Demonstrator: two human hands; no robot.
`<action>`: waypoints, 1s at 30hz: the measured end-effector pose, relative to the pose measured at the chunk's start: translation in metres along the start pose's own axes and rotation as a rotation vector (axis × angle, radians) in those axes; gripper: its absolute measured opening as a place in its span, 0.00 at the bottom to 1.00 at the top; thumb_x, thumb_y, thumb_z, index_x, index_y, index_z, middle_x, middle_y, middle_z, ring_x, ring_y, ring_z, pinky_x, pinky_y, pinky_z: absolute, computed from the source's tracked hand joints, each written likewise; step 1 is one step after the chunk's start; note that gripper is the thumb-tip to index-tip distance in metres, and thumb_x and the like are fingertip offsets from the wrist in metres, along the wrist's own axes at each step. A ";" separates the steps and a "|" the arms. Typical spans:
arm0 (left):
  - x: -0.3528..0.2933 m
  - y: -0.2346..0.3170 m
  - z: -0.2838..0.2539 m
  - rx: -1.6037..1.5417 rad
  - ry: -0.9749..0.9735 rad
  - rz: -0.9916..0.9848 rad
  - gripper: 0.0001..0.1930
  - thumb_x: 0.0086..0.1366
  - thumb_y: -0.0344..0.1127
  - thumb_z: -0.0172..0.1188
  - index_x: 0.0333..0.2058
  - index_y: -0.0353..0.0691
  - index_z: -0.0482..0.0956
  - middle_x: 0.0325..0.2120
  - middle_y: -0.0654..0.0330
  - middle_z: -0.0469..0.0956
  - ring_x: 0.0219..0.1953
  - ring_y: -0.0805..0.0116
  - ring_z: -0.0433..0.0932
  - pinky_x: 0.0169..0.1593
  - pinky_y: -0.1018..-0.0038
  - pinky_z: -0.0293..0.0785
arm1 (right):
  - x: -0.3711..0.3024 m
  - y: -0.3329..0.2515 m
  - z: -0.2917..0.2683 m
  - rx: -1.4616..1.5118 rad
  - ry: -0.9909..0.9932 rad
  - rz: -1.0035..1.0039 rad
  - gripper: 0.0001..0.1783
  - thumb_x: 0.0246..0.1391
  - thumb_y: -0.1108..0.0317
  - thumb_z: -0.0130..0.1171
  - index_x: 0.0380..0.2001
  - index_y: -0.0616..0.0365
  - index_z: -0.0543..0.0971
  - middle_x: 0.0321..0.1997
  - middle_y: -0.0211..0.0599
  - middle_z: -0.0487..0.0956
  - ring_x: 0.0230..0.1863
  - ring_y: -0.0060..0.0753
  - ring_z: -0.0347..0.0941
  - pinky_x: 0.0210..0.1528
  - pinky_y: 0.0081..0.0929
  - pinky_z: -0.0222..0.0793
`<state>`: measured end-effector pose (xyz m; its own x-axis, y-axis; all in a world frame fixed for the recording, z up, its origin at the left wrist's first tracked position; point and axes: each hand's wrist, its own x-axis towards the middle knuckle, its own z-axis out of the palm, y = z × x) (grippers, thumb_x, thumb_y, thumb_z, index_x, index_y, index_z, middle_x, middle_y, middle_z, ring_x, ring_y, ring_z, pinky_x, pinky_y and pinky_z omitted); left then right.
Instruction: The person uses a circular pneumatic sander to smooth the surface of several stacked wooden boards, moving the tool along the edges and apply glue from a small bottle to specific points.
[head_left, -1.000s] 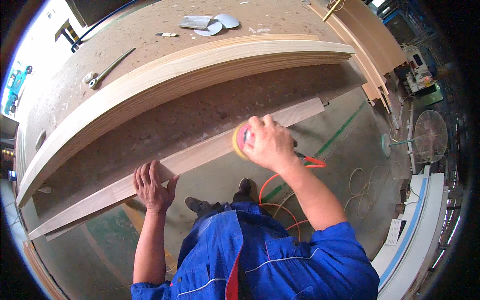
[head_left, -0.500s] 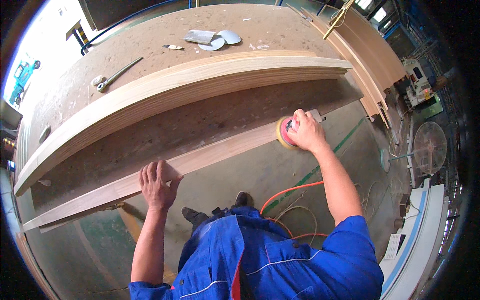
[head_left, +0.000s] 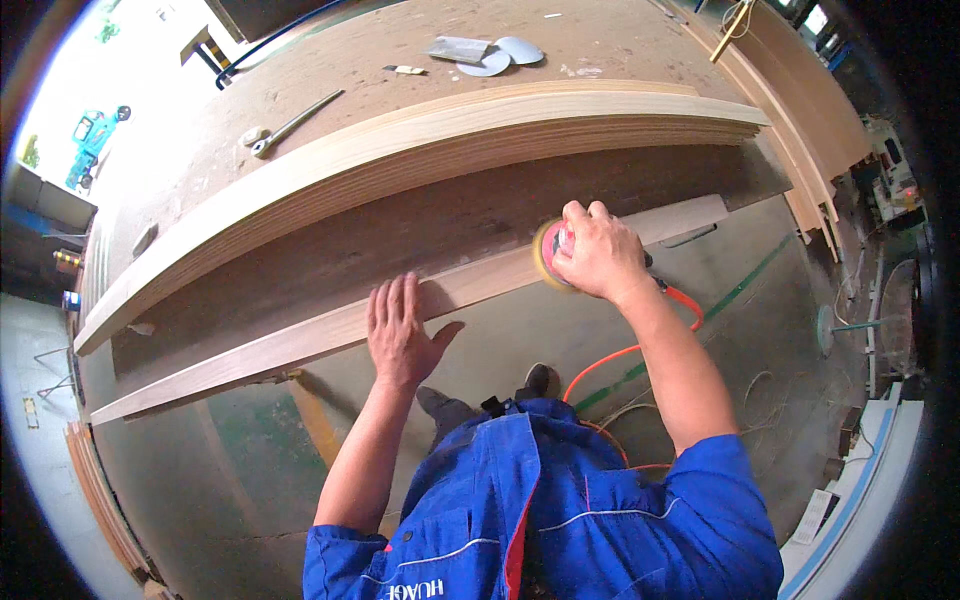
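A long pale wooden board (head_left: 480, 284) runs along the near edge of the workbench (head_left: 400, 222). My right hand (head_left: 603, 250) is wrapped over the top of a round orbital sander (head_left: 549, 256), red with a yellowish pad, whose pad rests on the board right of its middle. From the sander an orange hose (head_left: 612, 358) drops to the floor. My left hand (head_left: 403, 332) lies flat on the board left of the sander, fingers stretched away from me and thumb spread out to the right.
Beyond the board lies a stack of long boards (head_left: 420, 150). Farther back are sanding discs (head_left: 485, 62), a small brush-like tool (head_left: 405, 70) and a ratchet-like metal tool (head_left: 297, 123). Brown panels (head_left: 800, 90) lean at the right; a floor fan (head_left: 898, 320) stands there.
My view has swung left, so the scene sits farther right. Along the board, the sander in my right hand has moved left, and my left hand has shifted right; they are closer together.
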<state>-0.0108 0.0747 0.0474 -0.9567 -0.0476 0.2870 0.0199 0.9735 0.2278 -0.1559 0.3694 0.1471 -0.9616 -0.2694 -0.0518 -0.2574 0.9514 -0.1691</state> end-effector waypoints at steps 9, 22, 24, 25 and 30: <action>-0.073 -0.169 -0.041 0.314 0.124 -0.140 0.58 0.50 0.60 0.82 0.73 0.36 0.65 0.73 0.45 0.67 0.78 0.45 0.61 0.83 0.49 0.52 | 0.002 -0.056 0.002 -0.032 -0.043 -0.089 0.27 0.56 0.53 0.70 0.54 0.51 0.75 0.51 0.51 0.79 0.54 0.60 0.82 0.57 0.56 0.80; -0.072 -0.187 -0.021 0.318 0.325 -0.120 0.51 0.53 0.63 0.77 0.68 0.37 0.72 0.68 0.45 0.75 0.72 0.47 0.73 0.78 0.48 0.63 | 0.000 -0.175 0.034 0.018 0.008 -0.405 0.26 0.50 0.54 0.69 0.50 0.51 0.77 0.46 0.50 0.78 0.47 0.58 0.82 0.51 0.54 0.80; -0.074 -0.186 -0.023 0.321 0.301 -0.129 0.49 0.55 0.65 0.74 0.68 0.37 0.72 0.68 0.45 0.75 0.72 0.47 0.73 0.78 0.49 0.63 | 0.000 -0.193 0.033 -0.005 -0.034 -0.423 0.26 0.53 0.52 0.70 0.52 0.50 0.78 0.47 0.48 0.78 0.49 0.55 0.83 0.53 0.52 0.80; -0.073 -0.186 -0.023 0.315 0.308 -0.129 0.49 0.56 0.65 0.74 0.68 0.37 0.73 0.68 0.45 0.75 0.72 0.47 0.73 0.78 0.49 0.62 | -0.001 -0.201 0.031 -0.016 -0.054 -0.432 0.26 0.54 0.51 0.71 0.53 0.49 0.78 0.48 0.48 0.79 0.50 0.53 0.83 0.54 0.51 0.80; -0.073 -0.185 -0.024 0.264 0.321 -0.136 0.44 0.59 0.57 0.73 0.67 0.37 0.73 0.68 0.45 0.76 0.72 0.48 0.72 0.79 0.49 0.61 | -0.002 -0.234 0.038 -0.007 -0.038 -0.499 0.24 0.55 0.52 0.71 0.50 0.50 0.78 0.47 0.47 0.79 0.49 0.52 0.83 0.52 0.49 0.81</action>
<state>0.0623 -0.1072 0.0065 -0.8057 -0.2059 0.5554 -0.2148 0.9754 0.0500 -0.0904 0.1412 0.1499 -0.7170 -0.6971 -0.0020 -0.6860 0.7061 -0.1755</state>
